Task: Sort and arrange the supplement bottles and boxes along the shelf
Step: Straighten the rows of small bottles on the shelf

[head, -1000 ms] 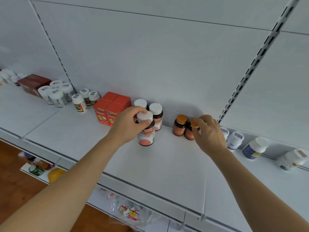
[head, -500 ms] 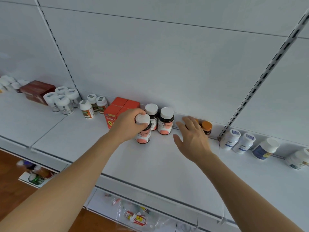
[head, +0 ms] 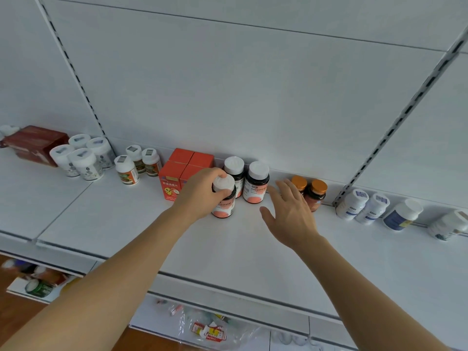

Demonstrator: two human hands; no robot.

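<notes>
White shelf (head: 121, 224) carries the goods along its back wall: orange boxes (head: 181, 171) sit just left of three dark white-capped bottles, and the left hand (head: 202, 192) grips the front bottle (head: 224, 198) round its cap as it stands upright. Spread loose and holding nothing, the right hand (head: 291, 211) hovers between the rear bottles (head: 255, 183) and two orange-capped bottles (head: 312, 193), partly hiding them; white bottles (head: 359, 205) lean farther right.
</notes>
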